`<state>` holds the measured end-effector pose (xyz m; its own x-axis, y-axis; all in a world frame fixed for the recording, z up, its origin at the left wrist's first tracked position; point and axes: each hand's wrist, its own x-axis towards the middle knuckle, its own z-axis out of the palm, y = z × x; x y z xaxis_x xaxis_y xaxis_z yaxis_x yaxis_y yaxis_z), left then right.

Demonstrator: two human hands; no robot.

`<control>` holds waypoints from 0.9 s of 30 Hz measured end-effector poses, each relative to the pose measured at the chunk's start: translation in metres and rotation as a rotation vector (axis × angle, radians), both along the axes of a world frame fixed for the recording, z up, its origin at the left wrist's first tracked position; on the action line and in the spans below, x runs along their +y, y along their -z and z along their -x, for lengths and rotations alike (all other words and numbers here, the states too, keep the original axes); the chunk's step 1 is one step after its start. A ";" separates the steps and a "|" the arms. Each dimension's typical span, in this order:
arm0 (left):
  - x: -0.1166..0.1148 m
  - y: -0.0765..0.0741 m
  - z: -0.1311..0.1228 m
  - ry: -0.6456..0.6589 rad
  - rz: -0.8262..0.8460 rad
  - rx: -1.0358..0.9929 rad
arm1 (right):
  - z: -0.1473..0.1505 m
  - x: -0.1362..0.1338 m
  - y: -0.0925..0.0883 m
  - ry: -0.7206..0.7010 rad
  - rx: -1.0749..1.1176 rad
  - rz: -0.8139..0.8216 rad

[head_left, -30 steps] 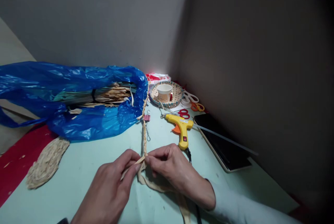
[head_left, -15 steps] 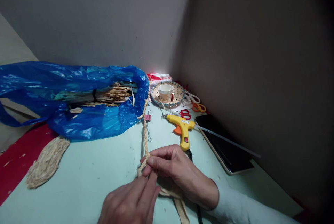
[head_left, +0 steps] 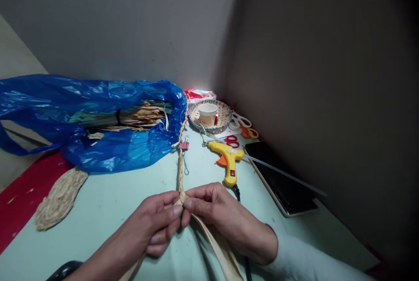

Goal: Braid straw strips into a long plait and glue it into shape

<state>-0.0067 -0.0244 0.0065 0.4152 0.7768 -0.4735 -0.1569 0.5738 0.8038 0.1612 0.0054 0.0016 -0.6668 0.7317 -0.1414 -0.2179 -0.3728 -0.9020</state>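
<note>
A thin straw braid (head_left: 180, 165) runs down the pale green table from a pink binder clip (head_left: 185, 144) to my hands. My left hand (head_left: 153, 228) and my right hand (head_left: 218, 215) meet at the braid's near end, both pinched shut on it. Loose flat straw strips (head_left: 219, 250) trail from the pinch toward me, under my right wrist. Another strip leaves below my left hand.
A blue plastic bag (head_left: 108, 141) holding straw bundles lies at the left, a woven straw piece (head_left: 59, 198) in front of it. A yellow glue gun (head_left: 229, 161), scissors (head_left: 244, 127), a small basket (head_left: 222, 117) with a paper cup (head_left: 207, 114) and a dark tablet (head_left: 281, 180) sit at the right by the wall.
My left hand dropped low toward me, then came back up to the braid end and pinched it again. The loose strips now lie straighter toward me. My right hand kept its grip.
</note>
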 end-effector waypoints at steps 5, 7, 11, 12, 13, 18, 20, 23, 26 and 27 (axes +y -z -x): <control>-0.003 -0.007 0.002 -0.003 -0.042 0.097 | -0.001 0.001 0.000 -0.009 -0.002 -0.010; -0.004 -0.009 -0.001 -0.103 -0.111 0.083 | 0.000 0.000 -0.002 -0.038 0.060 -0.013; -0.002 -0.007 -0.006 -0.172 -0.028 -0.072 | 0.001 0.000 -0.002 -0.020 0.020 -0.088; -0.001 -0.004 -0.007 -0.166 -0.018 -0.080 | 0.000 0.001 -0.002 -0.008 -0.040 -0.135; -0.001 -0.001 -0.007 -0.161 -0.025 -0.078 | 0.000 0.001 -0.001 0.003 -0.109 -0.193; -0.004 0.010 -0.005 -0.271 -0.045 0.006 | -0.004 -0.005 -0.004 -0.013 -0.512 -0.531; -0.006 0.011 -0.005 -0.288 -0.044 0.038 | -0.004 -0.011 -0.008 -0.016 -0.670 -0.637; -0.007 0.010 -0.006 -0.284 -0.061 0.124 | -0.005 -0.020 -0.013 -0.012 -0.838 -0.726; -0.005 0.008 -0.006 -0.252 -0.126 0.277 | -0.006 -0.022 -0.014 -0.021 -0.925 -0.692; -0.005 0.008 -0.006 -0.245 -0.165 0.343 | -0.007 -0.022 -0.014 -0.027 -0.941 -0.671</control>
